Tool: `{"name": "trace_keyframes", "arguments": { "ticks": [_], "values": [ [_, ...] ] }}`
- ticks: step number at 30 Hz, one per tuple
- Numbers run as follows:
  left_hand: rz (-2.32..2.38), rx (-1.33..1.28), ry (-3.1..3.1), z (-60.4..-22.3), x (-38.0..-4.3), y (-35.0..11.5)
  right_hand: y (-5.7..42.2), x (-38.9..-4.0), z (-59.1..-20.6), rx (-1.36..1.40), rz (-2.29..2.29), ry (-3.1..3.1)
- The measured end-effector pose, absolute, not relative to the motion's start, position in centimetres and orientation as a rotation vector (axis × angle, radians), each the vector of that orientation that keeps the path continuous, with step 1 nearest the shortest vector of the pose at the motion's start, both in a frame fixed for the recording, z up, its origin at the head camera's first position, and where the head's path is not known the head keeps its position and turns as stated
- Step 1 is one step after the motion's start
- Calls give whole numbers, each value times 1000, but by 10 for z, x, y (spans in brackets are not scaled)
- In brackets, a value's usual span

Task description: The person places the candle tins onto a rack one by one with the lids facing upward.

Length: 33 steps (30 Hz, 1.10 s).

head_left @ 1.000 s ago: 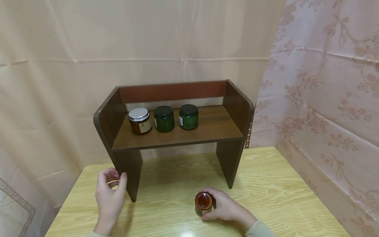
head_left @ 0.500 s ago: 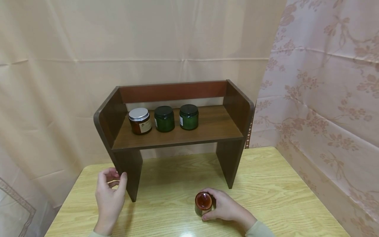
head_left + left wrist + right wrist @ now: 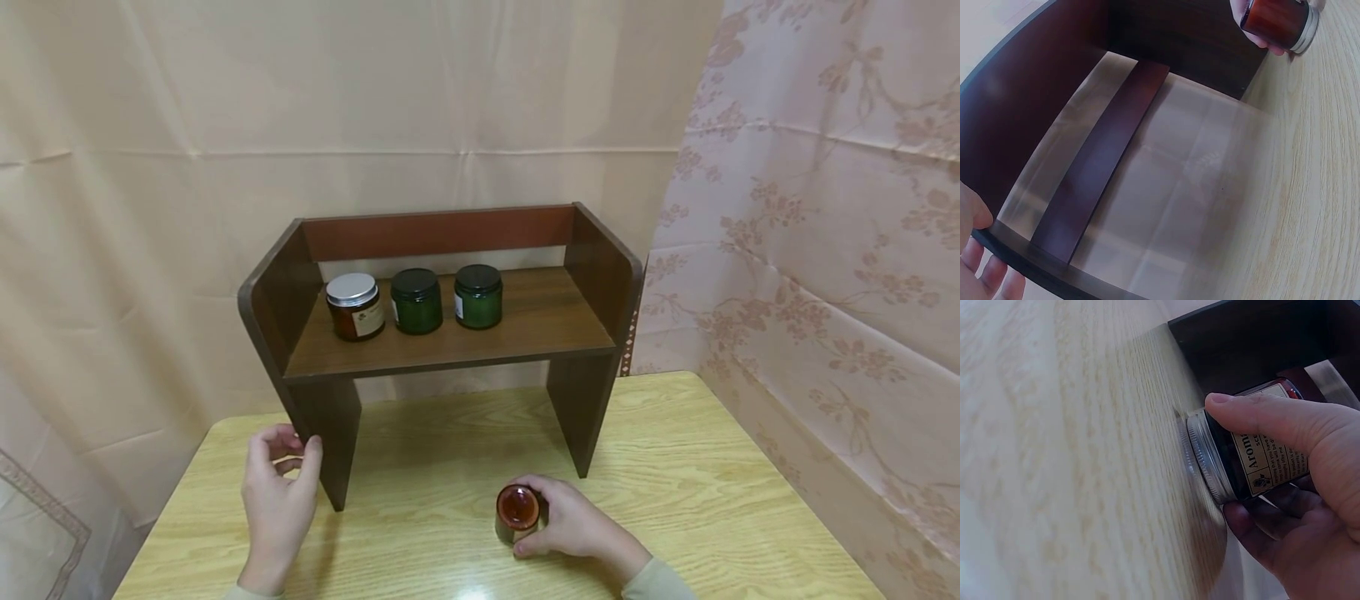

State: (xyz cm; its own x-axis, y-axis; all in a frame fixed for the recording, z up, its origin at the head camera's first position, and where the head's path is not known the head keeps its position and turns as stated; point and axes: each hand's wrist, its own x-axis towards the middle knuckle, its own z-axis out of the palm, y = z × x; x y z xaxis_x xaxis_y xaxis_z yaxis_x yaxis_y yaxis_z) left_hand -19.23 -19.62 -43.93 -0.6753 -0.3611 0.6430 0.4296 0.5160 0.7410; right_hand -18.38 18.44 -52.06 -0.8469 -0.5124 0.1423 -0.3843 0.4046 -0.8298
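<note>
My right hand [image 3: 566, 518] grips an amber candle jar [image 3: 517, 510] turned upside down, its base facing up. In the right wrist view the jar's silver lid [image 3: 1210, 456] faces the tabletop, and a printed paper label [image 3: 1269, 447] shows beneath my thumb. Whether the lid rests on the table or hangs just above it, I cannot tell. Over at the left, my left hand [image 3: 281, 492] holds the front edge of the dark wooden shelf's side panel [image 3: 330, 442], thumb on the inner face and fingers on the outer one.
On the shelf board [image 3: 551, 312] stand an amber jar with a silver lid [image 3: 356, 308] and two green jars with black lids, the middle one [image 3: 416, 302] and the right one [image 3: 478, 297]. The shelf stands on a wood-grain table [image 3: 675, 483], with curtains behind and at the right.
The amber jar in my right hand has shifted very slightly to the right. My left hand and the shelf stay where they were.
</note>
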Motion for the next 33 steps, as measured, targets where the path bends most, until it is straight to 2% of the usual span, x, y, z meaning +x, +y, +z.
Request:
{"name": "trace_keyframes", "arguments": {
  "ticks": [21, 33],
  "values": [
    [-1257, -43, -1956, -439, -192, -196, 195, -187, -517, -732, -1370, 2624],
    [-1266, -30, -1958, -439, -193, -197, 203, -188, -506, -854, -1338, 2738]
  ]
}}
